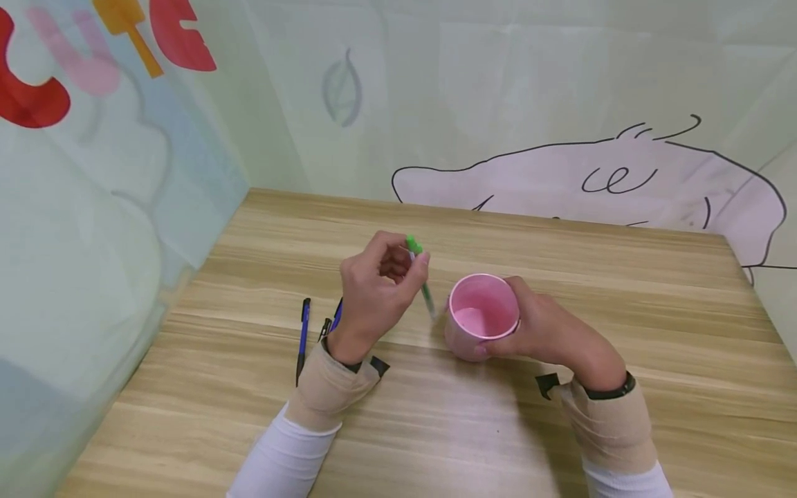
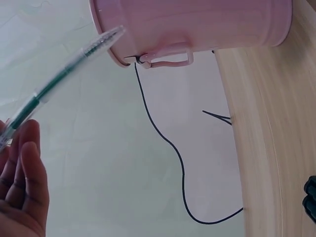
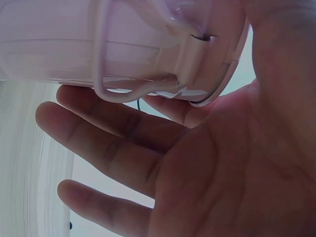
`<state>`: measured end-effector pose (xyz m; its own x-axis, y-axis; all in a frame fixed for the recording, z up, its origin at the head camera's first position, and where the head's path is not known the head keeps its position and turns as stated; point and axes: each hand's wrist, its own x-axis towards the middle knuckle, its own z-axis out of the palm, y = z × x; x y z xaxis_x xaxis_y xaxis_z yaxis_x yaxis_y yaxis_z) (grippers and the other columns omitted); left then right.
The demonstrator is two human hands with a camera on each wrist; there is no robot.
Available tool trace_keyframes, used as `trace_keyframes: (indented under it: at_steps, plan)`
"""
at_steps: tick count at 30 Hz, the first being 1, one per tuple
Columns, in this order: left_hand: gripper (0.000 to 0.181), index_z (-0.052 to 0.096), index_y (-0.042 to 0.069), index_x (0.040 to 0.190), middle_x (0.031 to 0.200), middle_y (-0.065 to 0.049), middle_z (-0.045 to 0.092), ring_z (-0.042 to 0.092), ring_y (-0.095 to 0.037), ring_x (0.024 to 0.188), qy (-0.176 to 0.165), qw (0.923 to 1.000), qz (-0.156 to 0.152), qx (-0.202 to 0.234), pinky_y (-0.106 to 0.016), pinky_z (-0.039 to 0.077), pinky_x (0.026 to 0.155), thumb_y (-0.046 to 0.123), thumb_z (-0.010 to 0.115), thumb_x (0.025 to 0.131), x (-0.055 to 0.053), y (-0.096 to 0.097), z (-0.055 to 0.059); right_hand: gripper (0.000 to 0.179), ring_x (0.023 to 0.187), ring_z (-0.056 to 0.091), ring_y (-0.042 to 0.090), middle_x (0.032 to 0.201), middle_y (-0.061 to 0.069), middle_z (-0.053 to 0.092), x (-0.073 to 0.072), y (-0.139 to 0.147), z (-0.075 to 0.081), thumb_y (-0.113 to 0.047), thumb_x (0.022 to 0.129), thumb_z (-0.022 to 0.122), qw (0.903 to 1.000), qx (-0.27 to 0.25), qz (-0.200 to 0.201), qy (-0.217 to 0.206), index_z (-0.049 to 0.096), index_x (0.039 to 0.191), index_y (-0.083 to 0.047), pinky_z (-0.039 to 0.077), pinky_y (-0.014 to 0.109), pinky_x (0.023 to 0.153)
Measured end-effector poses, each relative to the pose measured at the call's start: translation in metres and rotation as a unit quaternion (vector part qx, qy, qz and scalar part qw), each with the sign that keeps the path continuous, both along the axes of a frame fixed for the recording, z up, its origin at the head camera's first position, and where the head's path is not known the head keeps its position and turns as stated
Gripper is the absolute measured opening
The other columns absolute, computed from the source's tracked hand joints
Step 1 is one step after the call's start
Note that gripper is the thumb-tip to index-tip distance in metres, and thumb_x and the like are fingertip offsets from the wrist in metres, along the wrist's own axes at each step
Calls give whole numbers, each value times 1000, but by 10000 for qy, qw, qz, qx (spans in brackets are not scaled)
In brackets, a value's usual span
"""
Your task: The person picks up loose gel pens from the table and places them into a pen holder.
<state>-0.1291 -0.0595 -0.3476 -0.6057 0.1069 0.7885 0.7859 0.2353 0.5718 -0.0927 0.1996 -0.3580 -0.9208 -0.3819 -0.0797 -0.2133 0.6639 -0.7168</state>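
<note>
My left hand pinches a clear-barrelled pen with a green top between thumb and fingers, near its green end. The pen slants downward, its clear tip left of the pink bucket. In the left wrist view the pen points toward the bucket's rim. My right hand grips the bucket from the right, thumb in front and fingers behind. The right wrist view shows a wire handle on the bucket's side, with several fingers extended beside it. Only pink shows inside the bucket.
On the wooden table, a blue pen with black ends lies left of my left wrist. More pens, one a black-topped pen, are partly hidden behind that wrist. A printed cloth backdrop stands along the table's back and left edges.
</note>
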Motion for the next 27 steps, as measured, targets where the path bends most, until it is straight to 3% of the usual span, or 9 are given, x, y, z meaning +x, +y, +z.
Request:
trace_keyframes:
  at_steps: [11,20,27]
  plan:
    - [16,60,-2,99,74,-6,69,64,-12,59,27,9995,-113,294,-25,54,53,8,70,91,3,2,1,87,104,66,30,115,16,67,0,-1,0,-39,65,95,10000,-37,27,0,46,127,-2,54,46,87]
    - [18,58,-4,99,75,-9,69,67,-21,57,-319,9949,-475,836,-27,54,50,10,66,94,4,5,1,89,104,66,30,116,16,66,-1,0,-1,-41,65,95,10000,20,34,-24,45,128,-2,54,47,87]
    - [19,56,-5,101,76,-14,69,64,-28,54,-577,9901,-558,1152,-28,52,47,12,63,96,4,6,3,90,104,66,30,116,16,67,-1,-1,0,-42,65,95,10000,6,42,-13,45,129,-2,54,46,87]
